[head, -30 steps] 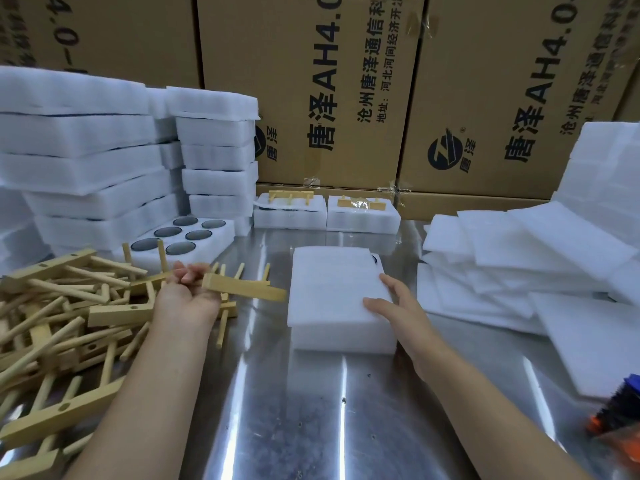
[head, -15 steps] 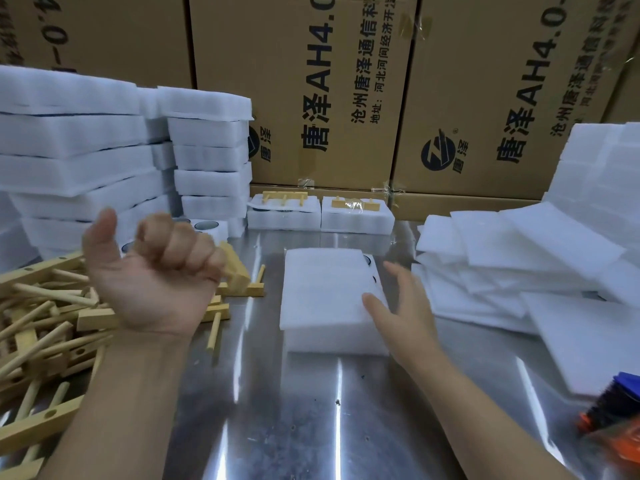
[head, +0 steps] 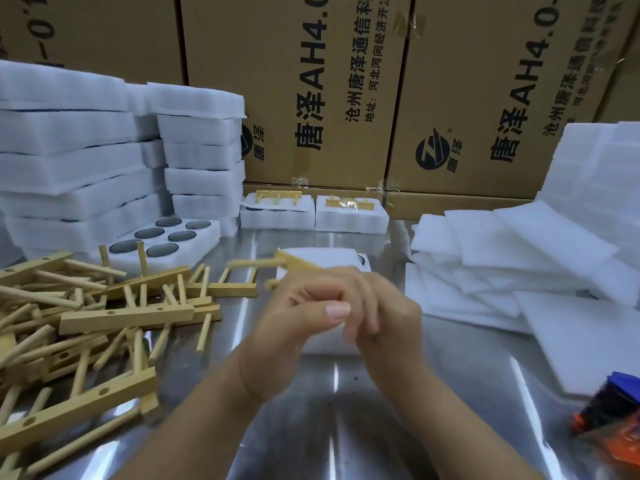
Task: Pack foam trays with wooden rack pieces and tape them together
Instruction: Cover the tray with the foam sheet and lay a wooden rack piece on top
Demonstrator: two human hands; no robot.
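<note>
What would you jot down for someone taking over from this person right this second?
Left hand: grips a wooden rack piece above the foam tray at mid-table.
Right hand: meets the left hand over the tray; blur hides its grip.
Supplies: loose wooden pieces piled left, foam sheets right, an open six-hole tray behind the pile.
Done: back-left pack and back-right pack carry wood on top; the right one shows tape.
Left: probably seat this piece and tape the tray; the blurred orange-and-blue tool may be the tape.
</note>
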